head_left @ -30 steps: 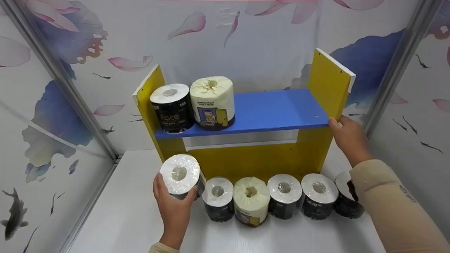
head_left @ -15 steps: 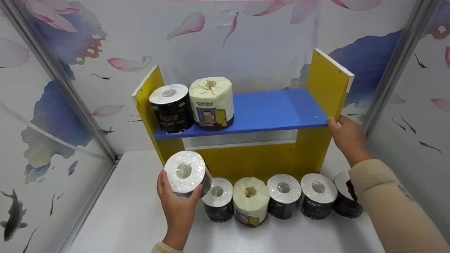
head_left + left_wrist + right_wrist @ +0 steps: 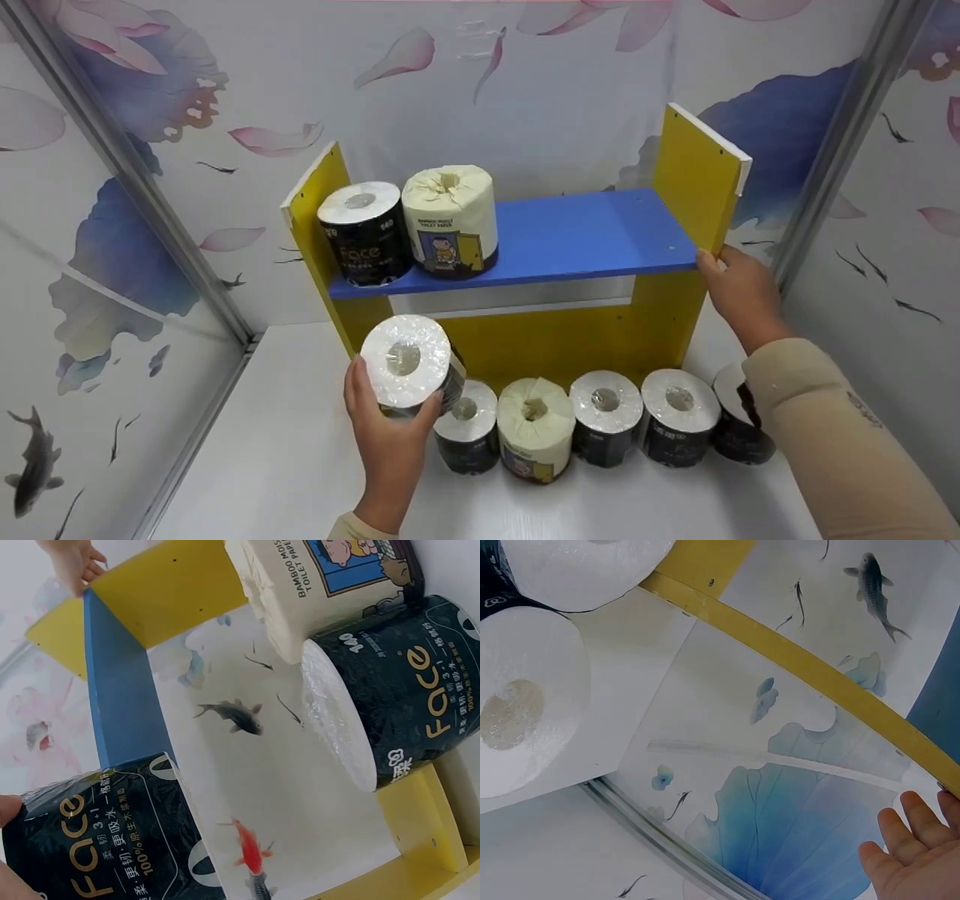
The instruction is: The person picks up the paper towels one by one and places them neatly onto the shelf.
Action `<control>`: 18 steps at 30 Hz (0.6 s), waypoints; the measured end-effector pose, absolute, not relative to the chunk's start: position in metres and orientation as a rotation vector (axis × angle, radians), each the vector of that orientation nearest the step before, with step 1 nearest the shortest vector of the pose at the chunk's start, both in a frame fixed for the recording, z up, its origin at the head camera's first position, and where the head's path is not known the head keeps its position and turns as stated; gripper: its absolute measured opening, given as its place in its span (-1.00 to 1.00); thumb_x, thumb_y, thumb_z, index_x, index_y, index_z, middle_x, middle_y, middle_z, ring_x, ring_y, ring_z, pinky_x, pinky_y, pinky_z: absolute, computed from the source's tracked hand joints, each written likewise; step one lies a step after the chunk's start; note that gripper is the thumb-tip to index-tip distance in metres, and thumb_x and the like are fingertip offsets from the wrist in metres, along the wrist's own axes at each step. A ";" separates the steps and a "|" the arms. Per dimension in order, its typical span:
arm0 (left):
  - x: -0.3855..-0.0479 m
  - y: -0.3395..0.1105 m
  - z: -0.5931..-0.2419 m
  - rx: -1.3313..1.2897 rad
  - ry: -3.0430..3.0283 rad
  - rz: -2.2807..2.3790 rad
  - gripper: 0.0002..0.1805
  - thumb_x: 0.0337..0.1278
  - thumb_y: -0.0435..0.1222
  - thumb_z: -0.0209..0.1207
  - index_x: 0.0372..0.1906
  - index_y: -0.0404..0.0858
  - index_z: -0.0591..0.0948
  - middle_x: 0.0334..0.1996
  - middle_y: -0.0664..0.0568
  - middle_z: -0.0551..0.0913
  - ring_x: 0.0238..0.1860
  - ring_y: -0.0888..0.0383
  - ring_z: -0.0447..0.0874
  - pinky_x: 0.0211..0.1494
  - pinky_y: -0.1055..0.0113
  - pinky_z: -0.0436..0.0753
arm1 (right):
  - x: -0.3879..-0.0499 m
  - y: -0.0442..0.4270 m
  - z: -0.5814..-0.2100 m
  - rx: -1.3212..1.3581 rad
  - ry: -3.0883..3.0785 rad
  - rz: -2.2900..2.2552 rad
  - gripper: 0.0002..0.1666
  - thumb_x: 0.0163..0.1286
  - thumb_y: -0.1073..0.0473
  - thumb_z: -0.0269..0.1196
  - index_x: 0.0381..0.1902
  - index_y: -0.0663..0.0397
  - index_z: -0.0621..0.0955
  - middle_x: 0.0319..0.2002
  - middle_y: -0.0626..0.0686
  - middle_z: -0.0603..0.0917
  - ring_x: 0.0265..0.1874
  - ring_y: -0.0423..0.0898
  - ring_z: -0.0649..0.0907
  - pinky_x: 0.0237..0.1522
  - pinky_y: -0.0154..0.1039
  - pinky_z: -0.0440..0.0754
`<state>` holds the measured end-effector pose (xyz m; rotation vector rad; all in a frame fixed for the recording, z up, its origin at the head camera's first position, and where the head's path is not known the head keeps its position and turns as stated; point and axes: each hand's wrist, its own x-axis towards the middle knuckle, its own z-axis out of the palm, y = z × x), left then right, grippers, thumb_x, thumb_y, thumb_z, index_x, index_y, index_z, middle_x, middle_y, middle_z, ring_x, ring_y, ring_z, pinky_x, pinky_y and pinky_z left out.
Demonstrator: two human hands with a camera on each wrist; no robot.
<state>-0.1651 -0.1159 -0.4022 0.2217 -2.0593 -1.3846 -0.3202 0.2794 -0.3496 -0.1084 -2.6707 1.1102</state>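
Observation:
My left hand (image 3: 386, 442) holds a toilet roll (image 3: 431, 364) in a black wrapper, thumb on one side and fingers on the other. The roll is tilted in the air before the blue and yellow shelf (image 3: 592, 232), above the table. "Face" shows on its wrapper in the left wrist view. My right hand (image 3: 742, 292) grips the right yellow side panel (image 3: 697, 180) at the blue board's front corner, its thumb on the front edge. On the blue board, a black-wrapped roll (image 3: 367, 244) stands at the left beside a cream paper-wrapped roll (image 3: 454, 225).
Several rolls stand in a row on the white table (image 3: 247, 457) before the shelf. One is a cream-wrapped roll (image 3: 536, 420); the rest have black wrappers. My right sleeve partly covers the rightmost roll (image 3: 739, 439). Printed wall panels (image 3: 570, 90) enclose the table.
My left hand has moved right and slightly up with the toilet roll, which now partly covers the leftmost roll of the row. My right hand stays on the shelf's side panel.

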 end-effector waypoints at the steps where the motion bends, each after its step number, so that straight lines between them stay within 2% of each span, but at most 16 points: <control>1: -0.165 -0.115 -0.401 0.217 -2.057 -1.388 0.15 -0.24 -0.37 0.49 0.47 -0.41 0.03 0.45 -0.25 0.00 0.45 -0.17 -0.02 0.40 -0.14 0.11 | -0.320 0.279 -0.350 -0.109 -2.672 1.110 -0.19 0.50 -0.29 -0.23 0.32 0.26 0.38 -0.08 0.30 0.53 -0.22 0.15 0.42 -0.26 0.00 0.32; 7: -0.164 -0.108 -0.394 0.203 -2.055 -1.413 0.16 -0.24 -0.33 0.49 0.49 -0.37 0.04 0.45 -0.23 0.01 0.45 -0.15 0.00 0.40 -0.14 0.13 | -0.319 0.280 -0.350 -0.107 -2.666 1.129 -0.17 0.49 -0.30 -0.24 0.33 0.27 0.37 0.11 0.34 0.52 -0.16 0.17 0.43 -0.21 0.03 0.34; 14: -0.164 -0.101 -0.386 0.150 -2.049 -1.446 0.14 -0.22 -0.30 0.49 0.48 -0.35 0.05 0.46 -0.19 0.02 0.44 -0.13 0.02 0.39 -0.17 0.13 | -0.319 0.281 -0.351 -0.084 -2.663 1.092 -0.20 0.50 -0.29 -0.24 0.25 0.29 0.43 -0.12 0.31 0.55 -0.25 0.16 0.43 -0.26 0.02 0.33; 18: -0.165 -0.098 -0.382 0.114 -2.019 -1.471 0.15 -0.24 -0.29 0.50 0.49 -0.34 0.06 0.46 -0.16 0.03 0.44 -0.10 0.03 0.40 -0.15 0.12 | -0.321 0.281 -0.351 -0.079 -2.661 1.084 -0.20 0.50 -0.28 -0.24 0.27 0.28 0.43 -0.07 0.31 0.56 -0.24 0.16 0.43 -0.25 0.03 0.33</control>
